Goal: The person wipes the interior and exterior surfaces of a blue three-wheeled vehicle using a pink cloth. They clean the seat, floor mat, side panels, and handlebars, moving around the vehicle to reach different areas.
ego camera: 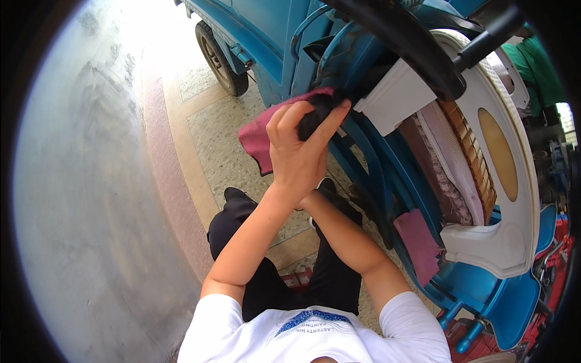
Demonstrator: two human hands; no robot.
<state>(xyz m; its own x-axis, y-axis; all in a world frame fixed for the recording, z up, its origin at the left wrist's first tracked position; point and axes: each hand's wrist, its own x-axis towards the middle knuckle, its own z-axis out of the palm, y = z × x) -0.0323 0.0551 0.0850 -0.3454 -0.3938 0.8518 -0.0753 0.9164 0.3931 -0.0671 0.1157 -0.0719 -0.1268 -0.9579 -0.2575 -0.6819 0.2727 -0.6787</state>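
My left hand (pixel 297 145) is raised in front of the blue vehicle's side, its fingers curled around dark, bunched material. A pink cloth with a black edge (pixel 256 136) hangs out to the left of this hand. The dark part (pixel 311 120) between the fingers seems to belong with the cloth, though its shape is hard to make out. My right forearm (pixel 340 231) crosses in beneath the left wrist. My right hand is almost wholly hidden behind the left one, so what it holds cannot be seen. The vehicle's blue metal body (pixel 272 41) stands just beyond both hands.
A black padded bar (pixel 408 45) juts in overhead. To the right are a white panel with an oval inset (pixel 497 154), stacked cushions (pixel 447 163) and another pink cloth (pixel 417 245). A pale wall (pixel 91 181) rises at left. A wheel (pixel 222 59) rests on the stone floor.
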